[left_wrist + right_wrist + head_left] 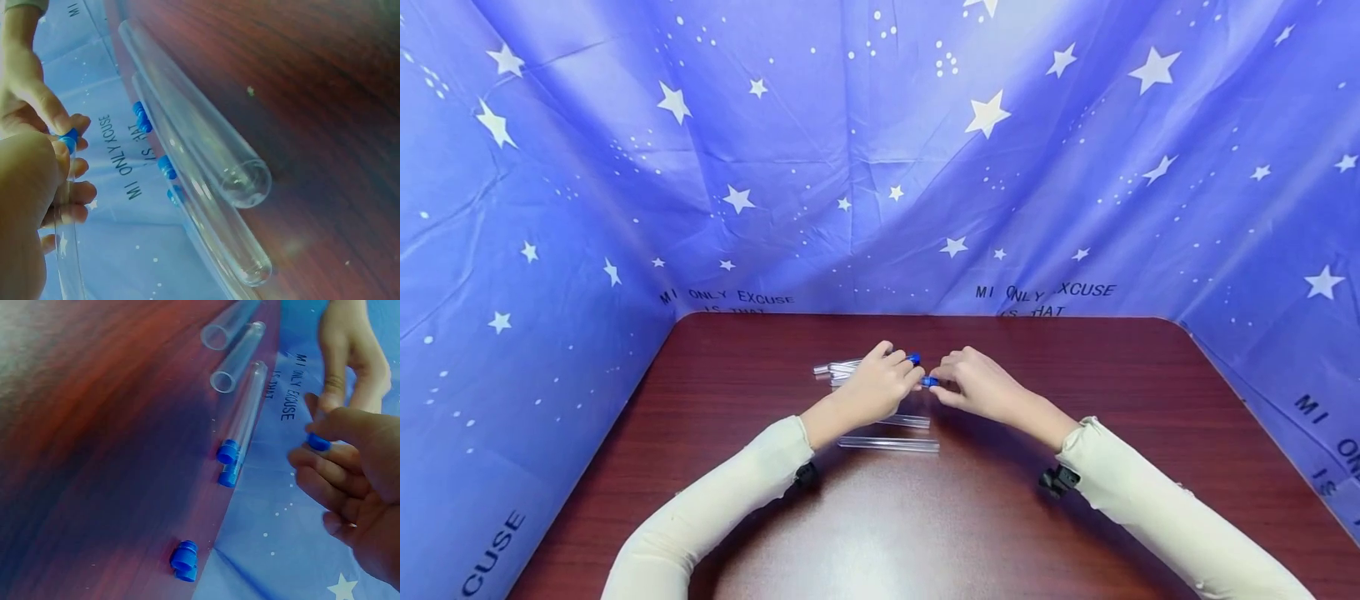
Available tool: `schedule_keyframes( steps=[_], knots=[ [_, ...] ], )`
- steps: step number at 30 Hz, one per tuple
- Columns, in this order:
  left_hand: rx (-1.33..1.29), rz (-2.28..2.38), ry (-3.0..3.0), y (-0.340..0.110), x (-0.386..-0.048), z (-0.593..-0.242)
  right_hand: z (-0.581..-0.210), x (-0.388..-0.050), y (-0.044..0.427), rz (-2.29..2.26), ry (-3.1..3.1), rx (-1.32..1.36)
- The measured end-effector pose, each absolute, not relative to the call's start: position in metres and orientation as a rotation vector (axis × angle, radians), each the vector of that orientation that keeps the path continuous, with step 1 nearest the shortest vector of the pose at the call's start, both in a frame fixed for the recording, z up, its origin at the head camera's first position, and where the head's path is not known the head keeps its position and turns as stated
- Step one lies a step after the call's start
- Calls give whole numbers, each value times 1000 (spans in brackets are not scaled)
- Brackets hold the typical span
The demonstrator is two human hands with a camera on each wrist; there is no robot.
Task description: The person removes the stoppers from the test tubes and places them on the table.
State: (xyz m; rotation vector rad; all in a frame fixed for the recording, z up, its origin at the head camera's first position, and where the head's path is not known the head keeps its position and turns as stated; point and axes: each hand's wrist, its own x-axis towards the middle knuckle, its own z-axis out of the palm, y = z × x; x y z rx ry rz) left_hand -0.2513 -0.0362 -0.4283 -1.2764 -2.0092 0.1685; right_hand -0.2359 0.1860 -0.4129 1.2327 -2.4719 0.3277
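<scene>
My left hand (880, 387) holds a clear test tube (69, 262), with its mouth end toward the right hand. At that end sits a blue cap (319, 442), which my right hand (981, 385) pinches between thumb and fingers. In the head view the left hand covers most of the held tube. Two uncapped test tubes, a nearer one (889, 444) and a farther one (913, 422), lie on the table in front of the left hand. Beyond them lie test tubes with blue caps (228, 452), partly hidden by the left hand in the head view.
Loose blue caps (184, 557) lie together on the dark red wooden table (1075, 517), farther right in the right wrist view. A blue curtain (865, 167) with white stars and lettering stands behind the table and along both sides.
</scene>
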Motion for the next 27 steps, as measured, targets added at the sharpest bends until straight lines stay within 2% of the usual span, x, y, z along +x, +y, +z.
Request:
schedule_keyframes(
  steps=[11,27],
  knots=[
    [-1251,131,-2142,-38,-252,-429,-430,-232,180,32,-1997,1183],
    [-1283,34,-2134,-37,-255,-428,-435,-228,185,-72,-1952,1164]
  ],
)
